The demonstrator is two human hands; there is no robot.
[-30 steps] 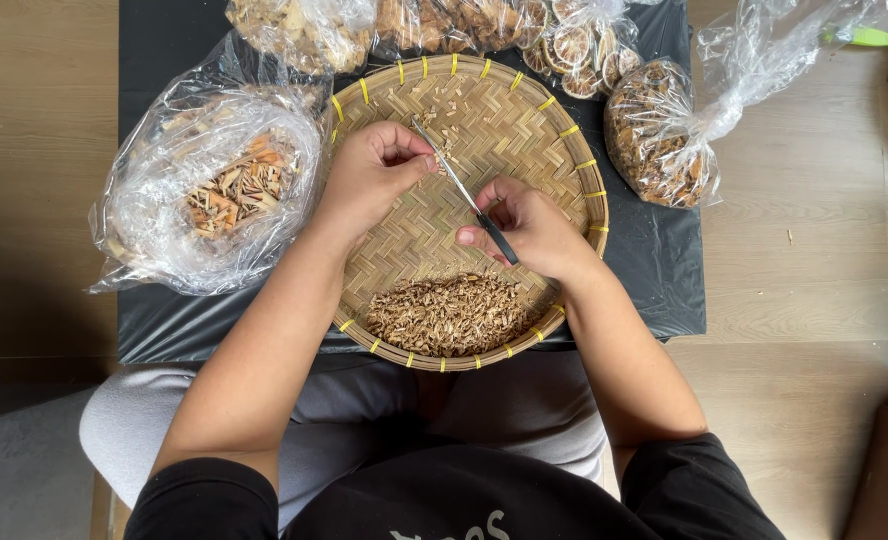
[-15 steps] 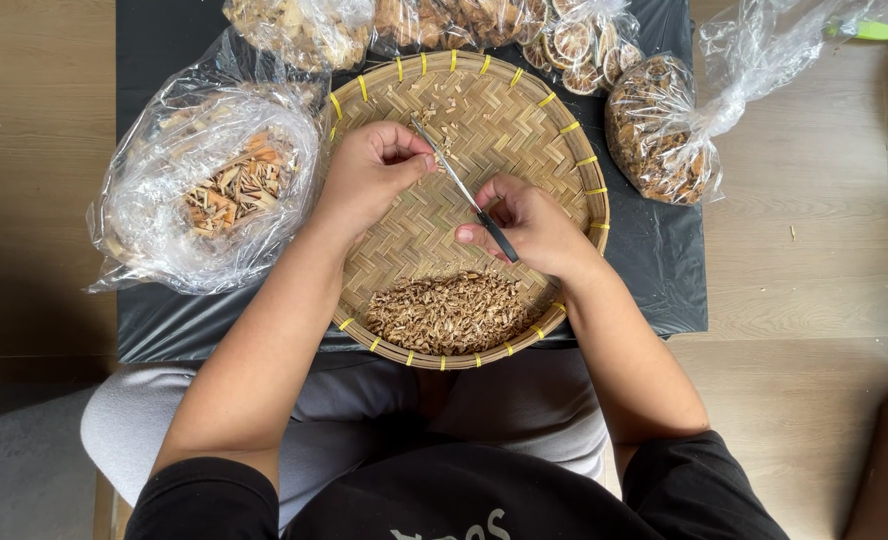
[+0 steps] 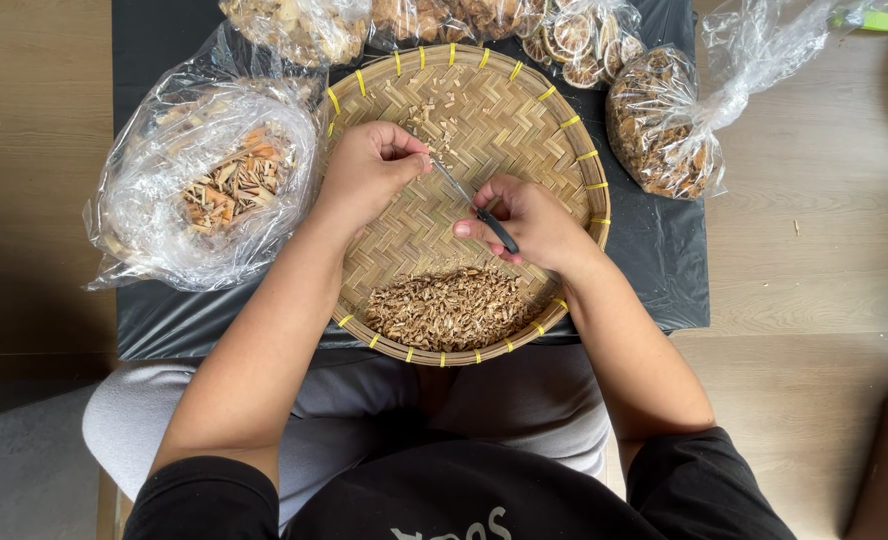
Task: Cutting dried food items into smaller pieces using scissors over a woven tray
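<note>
Head view: small scissors (image 3: 474,205) are gripped by the right hand (image 3: 529,222) over the far part of the woven tray (image 3: 574,150); a thin dried stalk (image 3: 432,160) (light, brittle, probably) is pinched in the left hand (image 3: 369,175), best held near the cut.

What the left hand (image 3: 369,175) pinches is hidden by its fingertips. The right hand (image 3: 529,222) covers the scissors' (image 3: 476,208) handles. Beyond both, the far bags (image 3: 404,20) are cropped by the top edge.
</note>
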